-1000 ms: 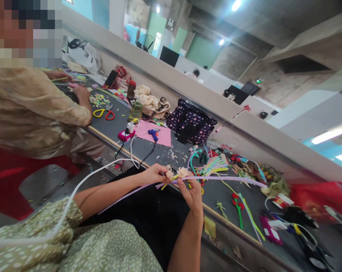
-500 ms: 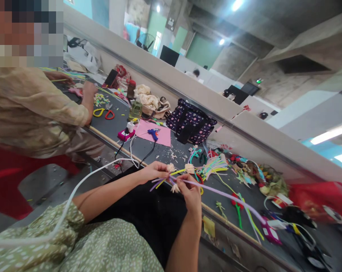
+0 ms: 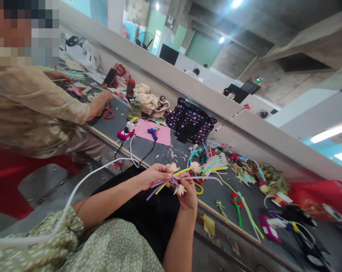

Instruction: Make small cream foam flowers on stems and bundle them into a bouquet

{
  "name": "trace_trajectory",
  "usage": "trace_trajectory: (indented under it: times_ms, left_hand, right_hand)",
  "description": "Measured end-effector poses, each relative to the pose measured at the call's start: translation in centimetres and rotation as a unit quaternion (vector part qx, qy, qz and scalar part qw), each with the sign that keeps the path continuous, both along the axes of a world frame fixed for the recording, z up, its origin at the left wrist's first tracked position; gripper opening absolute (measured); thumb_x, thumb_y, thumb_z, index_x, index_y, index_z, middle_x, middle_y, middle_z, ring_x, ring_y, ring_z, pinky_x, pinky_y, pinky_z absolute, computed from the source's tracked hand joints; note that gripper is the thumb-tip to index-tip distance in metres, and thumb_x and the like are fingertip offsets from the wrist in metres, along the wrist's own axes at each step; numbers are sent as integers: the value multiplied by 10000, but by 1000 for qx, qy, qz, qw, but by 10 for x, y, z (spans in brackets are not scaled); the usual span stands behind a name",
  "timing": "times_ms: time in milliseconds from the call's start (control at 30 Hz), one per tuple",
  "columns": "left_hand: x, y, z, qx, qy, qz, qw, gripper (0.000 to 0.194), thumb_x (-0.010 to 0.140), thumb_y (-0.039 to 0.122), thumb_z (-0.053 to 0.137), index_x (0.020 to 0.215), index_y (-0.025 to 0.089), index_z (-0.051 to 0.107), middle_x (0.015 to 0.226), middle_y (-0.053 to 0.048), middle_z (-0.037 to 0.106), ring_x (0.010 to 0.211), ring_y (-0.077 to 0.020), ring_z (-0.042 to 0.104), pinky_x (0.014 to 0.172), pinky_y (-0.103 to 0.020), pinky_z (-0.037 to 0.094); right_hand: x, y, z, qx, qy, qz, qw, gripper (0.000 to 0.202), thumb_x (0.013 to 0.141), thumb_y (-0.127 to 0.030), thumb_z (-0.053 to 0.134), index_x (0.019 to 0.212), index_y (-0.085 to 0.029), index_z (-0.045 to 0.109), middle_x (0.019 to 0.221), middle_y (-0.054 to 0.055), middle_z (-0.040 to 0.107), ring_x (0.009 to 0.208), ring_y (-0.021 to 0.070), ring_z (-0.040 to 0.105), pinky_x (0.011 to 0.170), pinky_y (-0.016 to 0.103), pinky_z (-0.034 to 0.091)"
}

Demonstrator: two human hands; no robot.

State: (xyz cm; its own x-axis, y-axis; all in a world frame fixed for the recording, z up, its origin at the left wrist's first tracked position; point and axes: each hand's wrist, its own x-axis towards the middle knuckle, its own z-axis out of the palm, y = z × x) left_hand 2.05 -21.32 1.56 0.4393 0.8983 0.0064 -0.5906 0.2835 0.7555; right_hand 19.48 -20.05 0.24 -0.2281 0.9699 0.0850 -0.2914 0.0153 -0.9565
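My left hand [image 3: 156, 176] pinches a small bundle of purple and yellow fuzzy stems [image 3: 159, 186] over my lap, by the table's front edge. Cream flower heads sit on the stems: one [image 3: 173, 167] just above my left fingertips, one [image 3: 194, 167] to the right and one [image 3: 180, 189] lower, beside my right palm. My right hand [image 3: 188, 190] is closed at the bundle's right side, its fingers partly hidden by stems. A light purple stem [image 3: 206, 177] runs from the bundle past my right fingers, over the table.
A blue glue gun [image 3: 153, 133] lies on a pink sheet [image 3: 165, 136]. Behind are a dark patterned bag [image 3: 191, 120] and loose stems [image 3: 216, 166]. A white cable [image 3: 83, 177] crosses over my left arm. At left, another person's hand [image 3: 106, 96] is near scissors [image 3: 108, 113].
The long light purple stem has swung in and its visible end is shorter on the right. The lower flower has moved right and down. The other person's hand has shifted right to the scissors.
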Motion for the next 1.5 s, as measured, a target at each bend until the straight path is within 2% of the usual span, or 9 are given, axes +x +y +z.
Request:
trace_trajectory:
  times_ms: [133,300,633,900,1067,1133,1200,1333,1500]
  left_hand:
    - [-1,0,1,0,14,4,1000,263,630,258,804,725,75,639,717,-75,684,505,-106,611,525,-206,488]
    - [1,-2,-1,4,11,4,1000,284,627,267,808,714,79,614,677,-45,661,492,-100,607,522,-200,489]
    - [1,0,-8,-13,-13,34,999,311,620,264,816,723,89,581,670,-54,666,486,-99,607,506,-191,495]
    - [7,-2,-20,-115,-67,-63,989,267,681,242,775,827,83,618,633,-15,615,476,-72,570,553,-220,524]
    - [8,-3,-17,32,27,76,996,285,704,297,753,854,122,586,772,-45,641,654,-121,625,678,-269,510]
    - [5,-7,-13,154,134,184,962,255,719,299,733,866,137,602,846,-54,630,769,-145,619,755,-295,494]
    - [3,-11,-9,281,255,284,881,202,743,283,701,879,154,627,928,-70,610,898,-179,588,842,-333,467]
    - [3,-18,-3,410,407,347,738,154,807,212,597,954,183,632,979,-83,592,972,-202,546,869,-352,447]
    - [6,-18,-5,407,430,372,715,131,834,166,539,932,167,626,892,-69,599,878,-175,568,796,-303,462]
  right_hand:
    - [0,3,-6,-34,52,7,998,196,723,-363,685,767,-215,562,589,-50,548,407,60,455,356,159,336]
    - [-9,3,-7,-49,117,17,992,215,620,-283,771,685,-200,583,608,-44,582,494,69,541,460,177,455]
    - [-23,-6,-1,-31,61,-22,997,157,632,-216,755,673,-173,610,606,-32,621,491,87,544,458,197,417]
    - [-28,-13,2,51,-20,-67,996,124,683,-251,676,660,-180,577,598,-23,579,500,100,518,493,226,420]
    - [-30,-16,9,97,-84,-139,982,170,705,-297,646,655,-168,546,536,-50,513,463,86,444,460,205,353]
    - [-30,-16,10,125,-127,-186,966,178,707,-305,647,657,-159,557,556,-47,519,493,87,448,483,204,359]
    - [-31,-17,11,145,-164,-219,951,188,722,-316,637,662,-153,566,574,-40,528,518,93,454,504,208,372]
    - [-36,-20,13,164,-183,-236,940,192,750,-327,620,684,-152,576,603,-28,546,547,105,470,528,219,393]
    - [-39,-23,11,179,-227,-246,925,179,757,-329,626,723,-155,603,657,-2,597,595,132,521,588,250,438]
